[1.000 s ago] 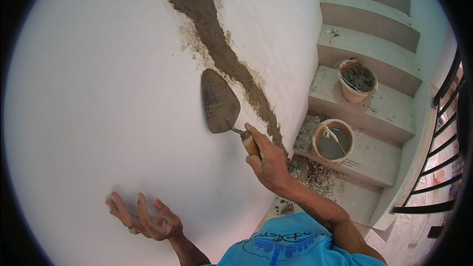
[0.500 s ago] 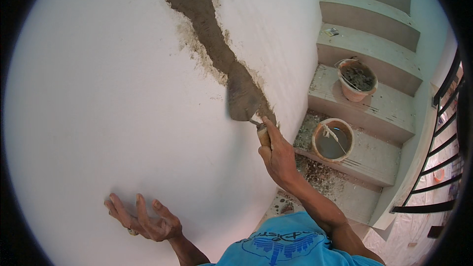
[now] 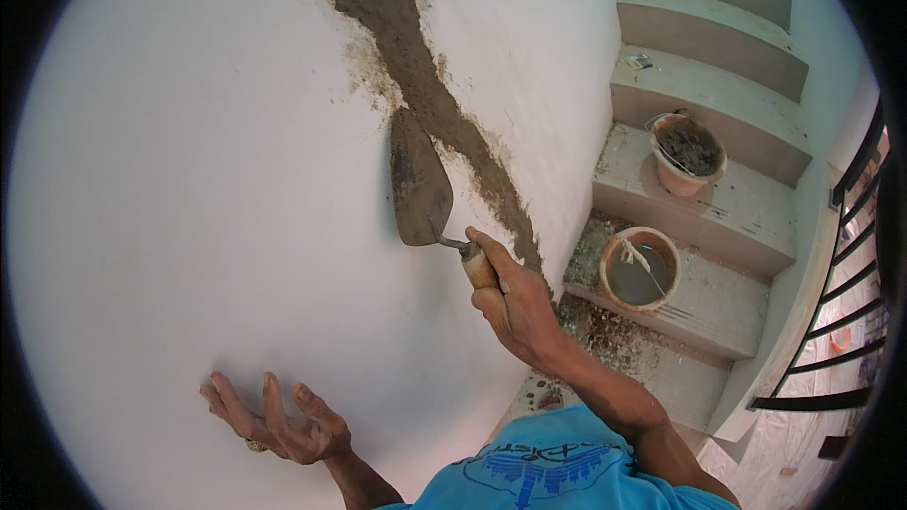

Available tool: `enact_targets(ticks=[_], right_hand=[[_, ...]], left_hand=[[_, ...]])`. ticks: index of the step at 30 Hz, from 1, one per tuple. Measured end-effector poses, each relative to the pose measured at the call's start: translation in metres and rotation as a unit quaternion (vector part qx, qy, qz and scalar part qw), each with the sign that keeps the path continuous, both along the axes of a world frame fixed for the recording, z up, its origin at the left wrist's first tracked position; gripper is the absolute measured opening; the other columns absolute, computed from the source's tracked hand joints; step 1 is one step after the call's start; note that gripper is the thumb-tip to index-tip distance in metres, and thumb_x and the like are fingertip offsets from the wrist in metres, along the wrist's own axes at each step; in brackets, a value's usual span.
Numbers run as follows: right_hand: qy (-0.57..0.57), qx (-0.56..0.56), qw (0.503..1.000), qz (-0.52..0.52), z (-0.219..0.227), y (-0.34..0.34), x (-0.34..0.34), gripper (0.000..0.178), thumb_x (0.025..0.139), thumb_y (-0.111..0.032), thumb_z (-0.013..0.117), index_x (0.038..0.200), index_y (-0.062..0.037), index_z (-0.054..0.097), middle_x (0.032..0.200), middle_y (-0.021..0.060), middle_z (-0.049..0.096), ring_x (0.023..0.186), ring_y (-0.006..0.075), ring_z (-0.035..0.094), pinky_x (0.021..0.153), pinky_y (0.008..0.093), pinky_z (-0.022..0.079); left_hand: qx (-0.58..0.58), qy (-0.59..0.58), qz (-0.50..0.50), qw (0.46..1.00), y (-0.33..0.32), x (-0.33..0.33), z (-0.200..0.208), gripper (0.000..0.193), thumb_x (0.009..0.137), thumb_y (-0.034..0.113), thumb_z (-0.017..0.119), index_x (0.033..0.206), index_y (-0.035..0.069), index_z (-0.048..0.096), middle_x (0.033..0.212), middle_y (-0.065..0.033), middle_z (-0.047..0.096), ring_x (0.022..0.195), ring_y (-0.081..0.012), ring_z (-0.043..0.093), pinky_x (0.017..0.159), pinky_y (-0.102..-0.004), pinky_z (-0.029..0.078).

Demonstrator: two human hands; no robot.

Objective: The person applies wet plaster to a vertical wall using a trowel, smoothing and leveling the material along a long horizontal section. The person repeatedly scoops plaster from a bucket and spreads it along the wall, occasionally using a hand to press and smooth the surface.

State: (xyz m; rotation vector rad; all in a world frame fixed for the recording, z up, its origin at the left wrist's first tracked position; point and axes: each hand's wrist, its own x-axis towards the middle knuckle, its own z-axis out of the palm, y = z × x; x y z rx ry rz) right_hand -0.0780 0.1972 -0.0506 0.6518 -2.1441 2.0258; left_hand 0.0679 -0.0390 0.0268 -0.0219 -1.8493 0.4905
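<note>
My right hand (image 3: pixel 518 300) is closed around the wooden handle of a trowel (image 3: pixel 419 179). The blade is smeared with grey-brown mortar, and its tip lies at the left edge of a long mortar strip (image 3: pixel 430 99). That strip runs slantwise down the white wall (image 3: pixel 189 179), with ragged edges and pale scraped patches beside it. At the lower left my left hand (image 3: pixel 283 420) rests against the wall, fingers spread, holding nothing. A ring shows on one of its fingers.
Stairs (image 3: pixel 709 66) climb on the right, strewn with debris low down. On them stand a bucket of dark mortar (image 3: pixel 682 179) and a bucket of murky water (image 3: pixel 614 297) with a pale tool handle inside. A black railing (image 3: pixel 850 279) borders the far right.
My right hand has moved the trowel left and slightly off the strip, uncovering the strip's lower part. My left hand stays where it was.
</note>
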Motion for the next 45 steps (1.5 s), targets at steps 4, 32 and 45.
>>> enact_targets(ticks=[4,32,45], right_hand=[[-0.020,0.002,1.000,0.018,0.002,0.001,-0.002,0.066,0.085,0.000,0.059,0.148,0.0007,0.042,0.100,0.0281,0.065,0.088,0.0374,0.070,0.080,0.0437,0.055],[-0.019,0.119,0.986,-0.115,-0.057,0.016,-0.007,0.072,0.084,-0.008,0.059,0.152,-0.0031,0.037,0.122,0.0231,0.060,0.101,0.0389,0.066,0.087,0.0465,0.054],[-0.035,0.195,0.970,-0.144,-0.086,0.026,-0.004,0.069,0.085,-0.013,0.060,0.150,-0.0051,0.037,0.122,0.0250,0.062,0.094,0.0438,0.067,0.084,0.0508,0.054]], left_hand=[[0.001,0.001,-0.003,1.000,0.002,-0.002,0.001,0.022,0.099,0.016,0.056,0.118,0.008,0.063,0.150,-0.0271,0.043,0.144,-0.0502,0.034,0.114,-0.0745,0.027],[-0.004,-0.008,0.001,1.000,0.000,-0.001,0.001,0.021,0.102,0.018,0.054,0.119,0.008,0.061,0.151,-0.0290,0.040,0.144,-0.0513,0.033,0.112,-0.0744,0.029],[-0.019,0.013,-0.036,0.999,0.007,-0.009,0.007,0.021,0.100,0.014,0.056,0.118,0.004,0.063,0.146,-0.0294,0.048,0.141,-0.0495,0.039,0.114,-0.0708,0.031]])
